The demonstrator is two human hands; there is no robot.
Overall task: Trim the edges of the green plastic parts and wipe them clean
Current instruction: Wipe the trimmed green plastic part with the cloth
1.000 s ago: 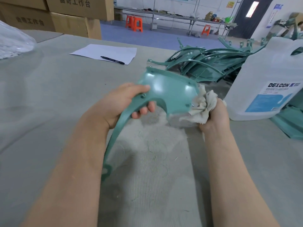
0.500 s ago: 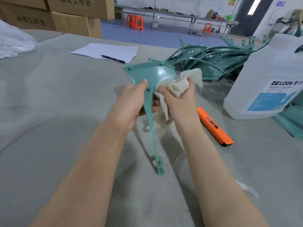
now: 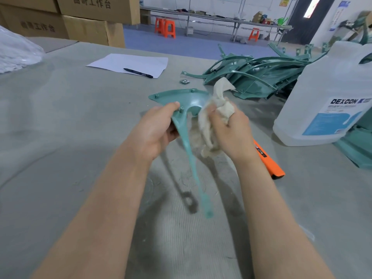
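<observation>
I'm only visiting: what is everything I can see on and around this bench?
green part: one, teal, held above the table
cloth: one, off-white, against the part
pile of parts: many, teal, far right
jug: one, whitish, blue label, right
cutter: one, orange, beside right forearm
paper: one, white, far side
pen: one, black, on the paper
boxes: several, brown, far left
stools: a few, orange, floor beyond
table: one, grey
left hand: grips the part
right hand: grips the cloth
</observation>
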